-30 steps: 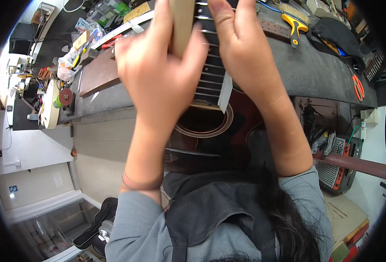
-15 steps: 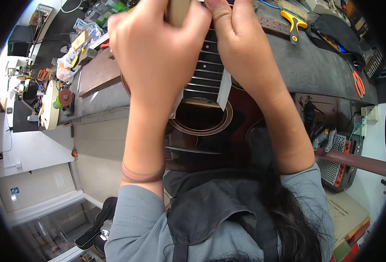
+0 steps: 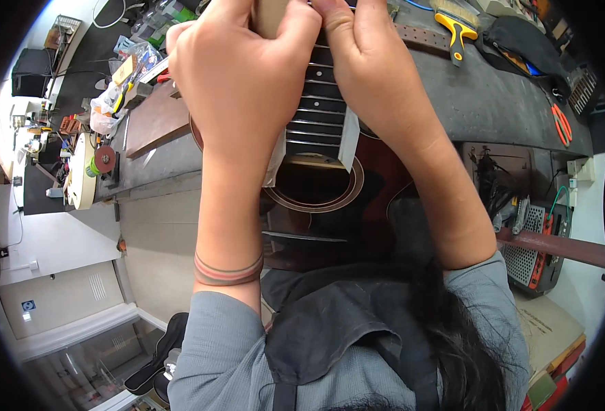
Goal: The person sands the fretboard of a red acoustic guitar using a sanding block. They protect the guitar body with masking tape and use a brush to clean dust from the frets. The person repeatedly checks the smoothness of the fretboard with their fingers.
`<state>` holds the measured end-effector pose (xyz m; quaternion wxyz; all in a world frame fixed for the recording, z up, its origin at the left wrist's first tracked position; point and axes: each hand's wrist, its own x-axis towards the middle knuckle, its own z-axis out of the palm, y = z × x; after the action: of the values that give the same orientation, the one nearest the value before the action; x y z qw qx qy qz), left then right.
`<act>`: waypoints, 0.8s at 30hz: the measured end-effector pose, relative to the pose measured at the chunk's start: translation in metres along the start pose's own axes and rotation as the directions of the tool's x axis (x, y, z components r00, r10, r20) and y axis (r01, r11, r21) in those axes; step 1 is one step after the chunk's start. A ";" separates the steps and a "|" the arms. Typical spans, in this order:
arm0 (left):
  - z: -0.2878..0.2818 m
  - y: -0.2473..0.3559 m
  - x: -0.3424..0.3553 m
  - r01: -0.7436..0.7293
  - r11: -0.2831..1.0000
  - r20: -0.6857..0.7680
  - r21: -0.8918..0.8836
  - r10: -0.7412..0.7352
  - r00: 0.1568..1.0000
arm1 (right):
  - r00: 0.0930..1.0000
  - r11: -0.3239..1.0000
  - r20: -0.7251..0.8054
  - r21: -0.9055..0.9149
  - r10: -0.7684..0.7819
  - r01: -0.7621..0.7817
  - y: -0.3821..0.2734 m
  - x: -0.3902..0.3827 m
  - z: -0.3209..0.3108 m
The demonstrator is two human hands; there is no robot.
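A dark red acoustic guitar (image 3: pixel 377 181) lies in front of me, its round soundhole (image 3: pixel 309 185) showing between my forearms. Above it runs the black fretboard (image 3: pixel 319 89) with metal frets and no strings over it. Pale strips of tape (image 3: pixel 349 140) line both its edges near the soundhole. At the upper edge of the picture my left hand (image 3: pixel 247 75) is closed around a beige block (image 3: pixel 268 17) over the neck. My right hand (image 3: pixel 377 82) is closed beside it, its thumb close to the block; its fingertips are cut off, so what they grip is hidden.
A yellow-handled brush (image 3: pixel 456 34), a black bag (image 3: pixel 521 51) and red-handled pliers (image 3: pixel 561 125) lie on the dark bench at right. Leftward are a brown board (image 3: pixel 153 120), plastic bags and a sanding disc (image 3: pixel 104 159). An amplifier (image 3: pixel 532 240) stands low at right.
My left hand, blurred by motion earlier, now appears sharp and slightly further left with the block. My right hand has shifted slightly left and up in the picture. The guitar stays in place.
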<state>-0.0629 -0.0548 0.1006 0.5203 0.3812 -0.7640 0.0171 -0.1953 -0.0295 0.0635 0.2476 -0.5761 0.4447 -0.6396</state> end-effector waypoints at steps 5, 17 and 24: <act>-0.029 -0.025 -0.077 -0.205 0.966 0.084 0.156 0.194 0.977 | 1.000 1.000 -0.013 -0.020 0.003 -0.003 0.002 0.000 -0.006; -0.007 -0.012 -0.016 -0.148 0.982 0.030 0.119 0.145 0.989 | 0.998 0.998 -0.015 0.016 -0.068 0.069 -0.002 -0.002 -0.004; -0.028 -0.023 -0.069 -0.203 0.959 0.078 0.199 0.191 0.979 | 0.995 0.995 -0.054 -0.054 -0.081 0.078 0.014 -0.002 0.001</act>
<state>-0.0156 -0.0199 0.0494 0.4515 0.3554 -0.8069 0.1367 -0.1964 -0.0348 0.0508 0.1942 -0.5813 0.4447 -0.6531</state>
